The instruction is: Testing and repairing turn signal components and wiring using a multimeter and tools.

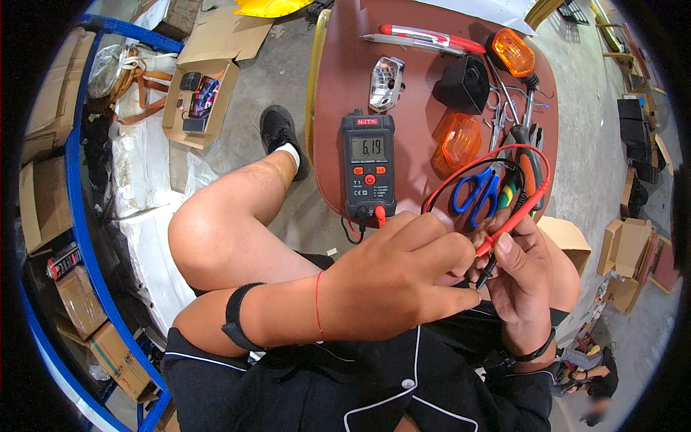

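Observation:
My right hand (522,277) grips a red test probe (515,225) and a black test probe (487,274) together, their tips pointing toward my left hand. Against it, my left hand (403,277) is closed at the probe ends; whatever its fingertips pinch is hidden behind them. Red and black leads loop up from the probes above my right hand. A black digital multimeter (368,191), its display lit with digits, lies face up on the reddish-brown table (338,86) ahead of my left hand. Two leads are plugged into its lower end.
On the table lie blue-handled scissors (473,196), an orange lens (458,140), an orange turn-signal lamp (512,54), a black housing (463,85), a clear reflector (386,84), pens (425,41) and several hand tools. An open cardboard box (198,108) and blue shelving (75,180) stand left.

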`<state>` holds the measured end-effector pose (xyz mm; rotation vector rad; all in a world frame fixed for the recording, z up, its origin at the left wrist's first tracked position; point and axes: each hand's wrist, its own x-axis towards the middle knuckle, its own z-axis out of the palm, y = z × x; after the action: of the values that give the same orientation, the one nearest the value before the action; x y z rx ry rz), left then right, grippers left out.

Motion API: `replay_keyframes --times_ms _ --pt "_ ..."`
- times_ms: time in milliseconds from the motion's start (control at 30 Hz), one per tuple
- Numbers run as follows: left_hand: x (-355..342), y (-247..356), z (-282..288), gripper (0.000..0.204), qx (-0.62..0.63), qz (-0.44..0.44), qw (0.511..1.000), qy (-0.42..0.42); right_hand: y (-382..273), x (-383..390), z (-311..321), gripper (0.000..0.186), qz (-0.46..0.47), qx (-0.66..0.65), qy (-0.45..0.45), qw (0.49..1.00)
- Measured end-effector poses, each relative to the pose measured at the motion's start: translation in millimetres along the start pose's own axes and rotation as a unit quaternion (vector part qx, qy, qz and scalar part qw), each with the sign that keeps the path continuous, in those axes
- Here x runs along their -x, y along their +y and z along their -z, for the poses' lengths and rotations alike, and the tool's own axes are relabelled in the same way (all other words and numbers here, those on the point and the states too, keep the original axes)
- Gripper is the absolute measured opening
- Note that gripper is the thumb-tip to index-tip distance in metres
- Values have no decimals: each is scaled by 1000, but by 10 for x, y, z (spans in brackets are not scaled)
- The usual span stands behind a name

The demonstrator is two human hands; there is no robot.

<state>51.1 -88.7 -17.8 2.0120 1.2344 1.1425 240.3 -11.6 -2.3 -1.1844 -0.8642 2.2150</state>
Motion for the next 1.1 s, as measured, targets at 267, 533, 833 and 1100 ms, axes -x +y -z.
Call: replay_keyframes --times_ms 267,533,833,1100 --pt "1 -16 -20 28 8 -1 1000 6 -2 -6 -38 27 5 2 12 1000" --pt "-178 -92 52 40 59 78 992 78 -139 -156 -80 24 35 -27 6 999" --pt "-314 -28 -90 20 283 293 913 31 -201 -288 1 16 143 -31 -8 989" --pt "-437 -101 -225 22 328 225 915 70 -436 -365 73 15 228 -28 38 972"
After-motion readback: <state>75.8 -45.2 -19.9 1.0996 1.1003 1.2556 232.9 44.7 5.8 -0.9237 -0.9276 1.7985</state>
